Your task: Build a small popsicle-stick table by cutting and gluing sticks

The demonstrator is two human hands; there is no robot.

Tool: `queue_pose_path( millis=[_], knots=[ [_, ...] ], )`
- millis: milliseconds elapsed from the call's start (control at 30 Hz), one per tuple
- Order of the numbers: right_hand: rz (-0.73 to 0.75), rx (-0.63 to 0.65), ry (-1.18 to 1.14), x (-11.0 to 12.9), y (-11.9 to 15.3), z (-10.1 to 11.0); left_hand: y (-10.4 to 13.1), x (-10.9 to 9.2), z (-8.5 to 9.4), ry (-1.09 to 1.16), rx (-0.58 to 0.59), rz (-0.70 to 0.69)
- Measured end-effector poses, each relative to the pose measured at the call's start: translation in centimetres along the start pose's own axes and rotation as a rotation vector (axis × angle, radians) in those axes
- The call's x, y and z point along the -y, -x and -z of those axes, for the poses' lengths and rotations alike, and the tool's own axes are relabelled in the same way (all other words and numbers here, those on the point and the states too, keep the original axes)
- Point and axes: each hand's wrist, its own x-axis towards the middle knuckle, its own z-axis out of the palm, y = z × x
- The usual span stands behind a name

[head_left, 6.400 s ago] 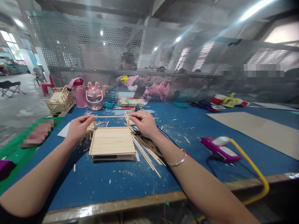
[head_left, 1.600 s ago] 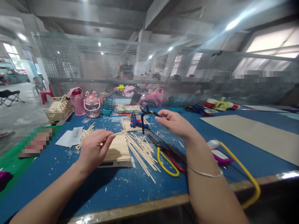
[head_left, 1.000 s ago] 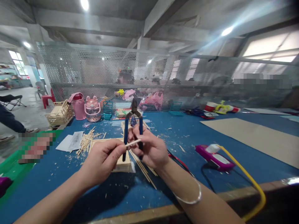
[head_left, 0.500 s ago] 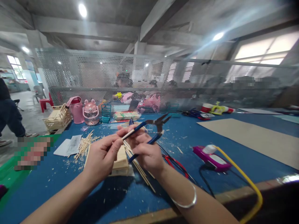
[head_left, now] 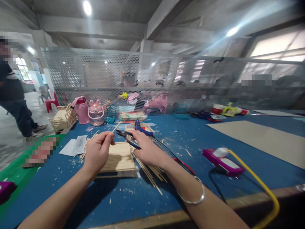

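Note:
Pinched in my left hand [head_left: 98,151] is a thin wooden stick [head_left: 116,128], its tip pointing up to the right. My right hand [head_left: 146,148] is closed around blue-handled pliers [head_left: 124,135], whose dark jaws point left, close to the stick. Below both hands lies a flat-topped structure of pale wooden sticks [head_left: 119,159]. Loose sticks [head_left: 151,173] spread out to its right. Behind my right hand, a blue glue gun [head_left: 143,129] rests by a small wooden frame [head_left: 130,127].
A pink bottle [head_left: 82,111], a clear bottle with pink lid [head_left: 96,114] and a wooden model [head_left: 63,118] stand at the back left. A purple power strip [head_left: 222,162] with a yellow cable lies right. A person [head_left: 13,92] stands far left.
My right hand has turned the pliers so the jaws now point left, near the stick. My left hand has shifted slightly left. The stick structure and glue gun show more. The person shows more.

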Motion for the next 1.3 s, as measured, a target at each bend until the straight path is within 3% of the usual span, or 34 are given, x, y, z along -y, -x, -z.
queue_pose_path(
  millis=[533, 900, 1167, 1233, 1300],
  knots=[
    [0.054, 0.009, -0.029, 0.7, 0.0, -0.1, 0.5, -0.4, -0.3, -0.027, 0.082, -0.037],
    [0.005, -0.019, 0.025, 0.9, 0.0, -0.2, 0.8, -1.5, -0.1, -0.048, 0.165, -0.034],
    [0.078, -0.239, 0.127, 0.3, -0.5, -0.9, 0.8, -1.9, -0.1, -0.156, 0.101, -0.028],
    [0.063, -0.223, 0.097, 0.3, -0.5, -0.9, 0.7, -1.8, 0.0, -0.173, 0.102, -0.054],
    [0.030, -0.128, -0.017, 0.6, -0.4, -0.7, 0.6, -1.6, 0.1, -0.173, 0.114, -0.106]
  ],
)
